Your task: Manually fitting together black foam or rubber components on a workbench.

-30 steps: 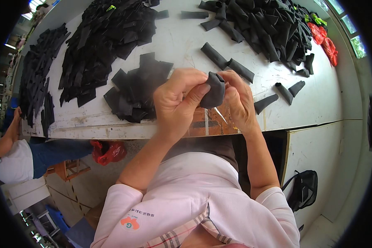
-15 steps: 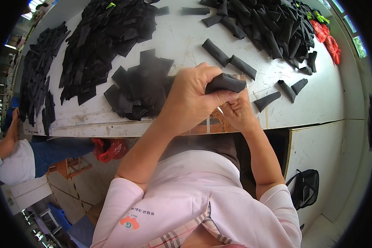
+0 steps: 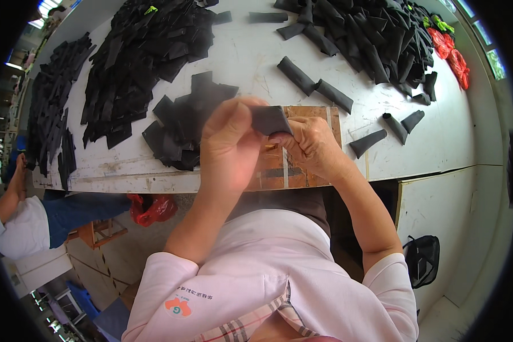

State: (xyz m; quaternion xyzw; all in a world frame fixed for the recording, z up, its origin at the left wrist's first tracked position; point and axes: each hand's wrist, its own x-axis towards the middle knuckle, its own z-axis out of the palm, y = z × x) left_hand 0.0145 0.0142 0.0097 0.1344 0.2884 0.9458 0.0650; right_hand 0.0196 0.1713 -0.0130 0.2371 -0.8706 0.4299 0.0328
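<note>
Cloth [image 3: 272, 120] lies between your hands: your right hand [image 3: 313, 145] pinches its four o'clock corner; your left hand [image 3: 228, 139] meets it at nine, blurred, so its grip cannot be told. Your hands partly cover the board [image 3: 272, 164] beneath. Flat pieces [image 3: 179, 126] sit at nine o'clock, tubes [image 3: 334, 96] at two, a heap [image 3: 376, 40] beyond.

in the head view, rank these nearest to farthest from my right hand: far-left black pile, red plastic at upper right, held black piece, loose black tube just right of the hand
1. Held black piece: touching the right hand, on its left.
2. Loose black tube: just right.
3. Red plastic: upper right.
4. Far-left black pile: across the table.
</note>
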